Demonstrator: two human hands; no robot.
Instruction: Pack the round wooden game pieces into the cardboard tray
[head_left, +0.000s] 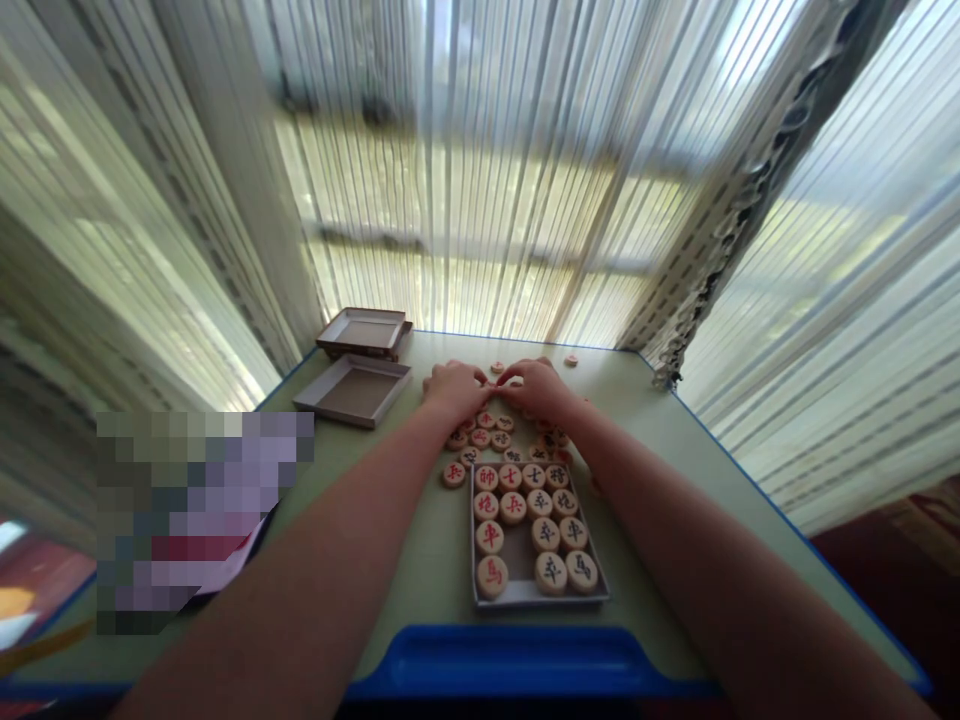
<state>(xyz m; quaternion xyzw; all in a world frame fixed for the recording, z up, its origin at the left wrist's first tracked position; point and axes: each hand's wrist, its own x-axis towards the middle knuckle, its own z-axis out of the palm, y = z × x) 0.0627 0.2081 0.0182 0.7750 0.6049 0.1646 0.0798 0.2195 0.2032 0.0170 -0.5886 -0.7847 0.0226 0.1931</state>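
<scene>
My left hand (pixel 456 388) and my right hand (pixel 538 387) reach over the far part of the table, fingertips almost meeting. Both have their fingers pinched together, and what lies between the tips is too small to make out. Loose wooden Chinese chess pieces (pixel 480 438) with red or black characters lie scattered under and in front of the hands. Nearer to me, a shallow box (pixel 529 604) holds rows of such pieces, face up. Its left column shows red characters and its right columns black ones; a gap shows in the second column of the two nearest rows.
Two shallow box parts, an open tray (pixel 304 404) and another box (pixel 322 338) behind it, stand at the far left. One piece (pixel 571 361) lies at the far right. Striped curtains (pixel 487 250) hang beyond the table (pixel 720 520). A blurred patch covers something at left.
</scene>
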